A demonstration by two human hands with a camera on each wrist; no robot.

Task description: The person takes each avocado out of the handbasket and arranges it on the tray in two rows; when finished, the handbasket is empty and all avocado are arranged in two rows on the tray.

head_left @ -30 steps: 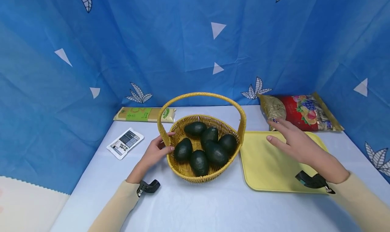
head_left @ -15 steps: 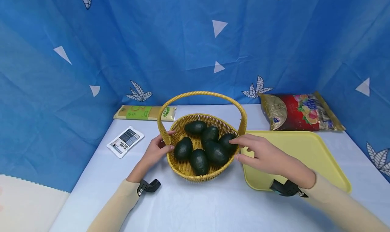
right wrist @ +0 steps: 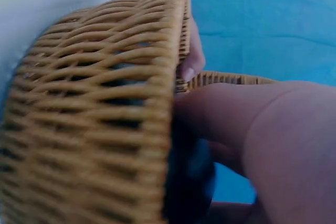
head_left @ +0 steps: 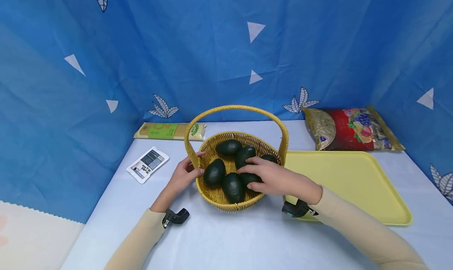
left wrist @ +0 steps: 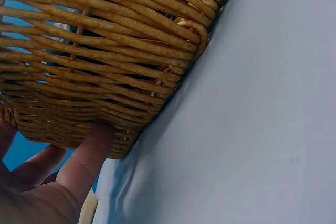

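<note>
Has the left hand (head_left: 181,178) at the left side of the basket (head_left: 230,208), by the foot of the handle (head_left: 236,107), with thumb and one finger over the rim. Holds narrowly there, apparently to steady the wicker. Has the right hand (head_left: 267,176) inside the basket's right half, over the avocados (head_left: 233,188), with thumb and fingers spread fairly wide about one avocado (head_left: 250,179). Seems to be at the step of picking one out, with all six lying in the basket, none plainly lifted.

Calls next, by judgement, for closing thumb and fingers round that avocado, then raising it past its neighbours and the right foot of the handle, with the left hand as a brace against tipping. Could lead on to the tray (head_left: 345,187), just right of the basket; too early to be sure.

Cannot tell a firm right-hand hold from a mere touch: covers most of the avocado beneath and part of another at the far right. Gives only blur from the right wrist, with a dark shape between wicker and hand and fingertips out of sight. Shows from the left wrist a finger against the outer wall, with the palm cut off at the corner.
</note>
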